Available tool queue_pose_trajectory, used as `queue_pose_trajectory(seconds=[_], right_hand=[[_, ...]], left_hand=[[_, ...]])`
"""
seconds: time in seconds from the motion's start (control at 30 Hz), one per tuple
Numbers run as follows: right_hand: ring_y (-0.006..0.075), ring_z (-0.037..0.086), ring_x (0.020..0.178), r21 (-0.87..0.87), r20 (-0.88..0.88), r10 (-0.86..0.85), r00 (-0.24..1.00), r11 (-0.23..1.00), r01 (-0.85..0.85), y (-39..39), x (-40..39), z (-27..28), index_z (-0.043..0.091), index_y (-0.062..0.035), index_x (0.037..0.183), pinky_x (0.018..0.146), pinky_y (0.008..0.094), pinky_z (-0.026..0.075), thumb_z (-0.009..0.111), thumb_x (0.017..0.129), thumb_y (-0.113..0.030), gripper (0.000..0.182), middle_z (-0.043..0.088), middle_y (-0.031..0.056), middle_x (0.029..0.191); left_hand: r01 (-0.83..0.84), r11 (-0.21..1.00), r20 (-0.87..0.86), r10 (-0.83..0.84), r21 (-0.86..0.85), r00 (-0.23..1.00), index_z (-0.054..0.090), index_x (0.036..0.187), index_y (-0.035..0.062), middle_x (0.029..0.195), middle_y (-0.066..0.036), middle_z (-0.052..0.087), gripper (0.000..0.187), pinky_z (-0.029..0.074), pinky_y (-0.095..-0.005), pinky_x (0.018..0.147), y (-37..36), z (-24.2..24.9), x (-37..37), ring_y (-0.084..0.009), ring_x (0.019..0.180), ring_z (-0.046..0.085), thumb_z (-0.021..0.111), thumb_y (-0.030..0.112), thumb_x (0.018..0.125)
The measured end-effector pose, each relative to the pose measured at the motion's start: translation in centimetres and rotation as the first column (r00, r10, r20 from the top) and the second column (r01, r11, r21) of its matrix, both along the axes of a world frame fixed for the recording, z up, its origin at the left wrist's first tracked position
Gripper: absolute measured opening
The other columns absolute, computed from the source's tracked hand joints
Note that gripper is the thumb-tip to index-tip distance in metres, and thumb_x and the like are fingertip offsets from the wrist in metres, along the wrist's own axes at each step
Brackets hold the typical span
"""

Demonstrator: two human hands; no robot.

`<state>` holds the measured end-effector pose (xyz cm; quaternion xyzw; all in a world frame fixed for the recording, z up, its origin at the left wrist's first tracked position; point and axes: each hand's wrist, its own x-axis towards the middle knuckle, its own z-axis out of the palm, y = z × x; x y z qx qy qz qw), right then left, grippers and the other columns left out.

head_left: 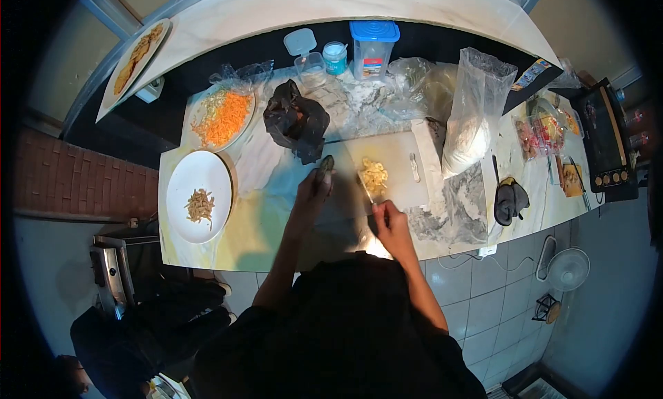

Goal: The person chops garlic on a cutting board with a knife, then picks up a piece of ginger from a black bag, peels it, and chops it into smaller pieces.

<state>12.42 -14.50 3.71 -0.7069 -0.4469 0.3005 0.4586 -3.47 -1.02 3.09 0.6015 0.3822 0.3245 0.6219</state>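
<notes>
My left hand (316, 185) is closed around a small dark greenish item (327, 164), just left of the cutting board (407, 150). In my right hand (390, 223) is a knife (366, 188), its blade pointing up and left beside a pile of chopped pale yellow pieces (374, 174). The pile lies on the board, and a small white-handled tool (414, 168) rests to its right. Beyond my left hand sits a crumpled black plastic bag (297, 119) with something reddish inside.
White plate (178, 219) with brown strips, left; plate with shredded orange food (221, 123) behind it. Blue-lidded container (373, 50) at the back, bag of white powder (469, 137) to the right, toaster oven (608, 140) far right. A person in dark clothes (138, 337), lower left.
</notes>
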Motion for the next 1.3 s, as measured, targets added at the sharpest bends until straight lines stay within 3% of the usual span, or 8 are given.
queue_pose_trajectory(seconds=[0.07,0.13,0.17,0.4,0.47,0.57,0.7,1.3], right_hand=[[0.0374,0.055,0.055,-0.044,-0.040,0.026,0.999,0.999,-0.027,0.5,-0.7,0.0,0.049,0.0023,0.075,0.050,0.0407,0.039,0.053,0.091,-0.019,0.027,0.052,0.0201,0.059],[0.0282,0.049,0.046,-0.028,0.101,0.017,0.995,1.000,-0.014,0.8,-1.3,-1.2,0.050,0.0030,0.076,0.047,0.0366,0.036,0.053,0.092,-0.021,0.029,0.051,0.0176,0.055],[0.0403,0.053,0.055,-0.071,0.093,0.035,0.995,0.997,-0.028,0.6,-1.2,-1.6,0.051,0.0040,0.077,0.050,0.0418,0.039,0.052,0.091,-0.020,0.028,0.054,0.0235,0.061],[0.0455,0.055,0.063,-0.106,0.208,0.056,0.977,0.994,-0.034,0.5,-1.7,-2.0,0.048,0.0033,0.080,0.055,0.0496,0.041,0.051,0.091,-0.019,0.025,0.055,0.0250,0.063],[0.0471,0.054,0.064,-0.084,0.091,0.061,0.994,0.995,-0.054,0.4,-2.1,-0.7,0.049,0.0035,0.080,0.056,0.0506,0.041,0.051,0.091,-0.020,0.025,0.055,0.0259,0.064],[0.0458,0.054,0.063,-0.139,0.241,0.056,0.969,0.990,-0.022,0.7,-2.1,-3.1,0.053,0.0045,0.078,0.053,0.0472,0.040,0.051,0.092,-0.018,0.027,0.055,0.0272,0.064],[0.0455,0.054,0.062,-0.097,0.140,0.012,0.990,0.995,0.002,0.5,-2.3,-2.2,0.053,0.0047,0.077,0.053,0.0481,0.040,0.051,0.091,-0.018,0.027,0.055,0.0279,0.064],[0.0432,0.055,0.059,-0.013,0.234,0.015,0.972,1.000,-0.012,0.8,-1.7,-3.6,0.053,0.0045,0.078,0.050,0.0443,0.039,0.053,0.089,-0.013,0.021,0.054,0.0260,0.061]], left_hand=[[-0.052,0.998,0.039,0.053,-0.029,0.998,0.055,0.107,0.0000,0.069,0.003,0.047,0.029,0.035,-0.0210,0.054,0.1,-0.1,-0.3,-0.0049,0.061,0.042,0.046,0.026,0.096],[-0.108,0.992,0.071,0.113,-0.066,0.991,0.055,0.107,-0.0001,0.069,0.003,0.047,0.029,0.035,-0.0209,0.054,0.2,-0.3,-0.7,-0.0048,0.061,0.043,0.046,0.025,0.096],[-0.106,0.992,0.054,0.110,-0.064,0.992,0.055,0.107,0.0000,0.069,0.003,0.048,0.029,0.035,-0.0208,0.054,0.2,-0.4,-1.0,-0.0048,0.061,0.043,0.046,0.026,0.096],[-0.104,0.987,0.013,0.107,-0.120,0.994,0.055,0.106,0.0020,0.071,0.003,0.049,0.027,0.035,-0.0202,0.054,-0.1,0.2,-1.7,-0.0046,0.062,0.044,0.047,0.026,0.096],[-0.109,0.986,0.018,0.112,-0.123,0.994,0.055,0.106,0.0023,0.071,0.003,0.049,0.026,0.036,-0.0202,0.055,-0.1,0.5,-1.6,-0.0044,0.062,0.044,0.047,0.025,0.096],[-0.100,0.985,0.028,0.104,-0.138,0.994,0.055,0.105,0.0027,0.071,0.003,0.049,0.025,0.036,-0.0205,0.054,-0.4,-0.2,-1.6,-0.0042,0.062,0.044,0.047,0.025,0.096],[-0.091,0.987,0.025,0.095,-0.129,0.995,0.055,0.105,0.0025,0.070,0.004,0.049,0.025,0.035,-0.0207,0.054,-0.4,0.0,-1.5,-0.0043,0.062,0.044,0.047,0.025,0.096],[-0.059,0.991,-0.032,0.056,-0.118,0.998,0.056,0.106,0.0009,0.071,0.002,0.049,0.030,0.035,-0.0211,0.053,-0.6,-0.3,0.0,-0.0048,0.061,0.044,0.047,0.027,0.096]])
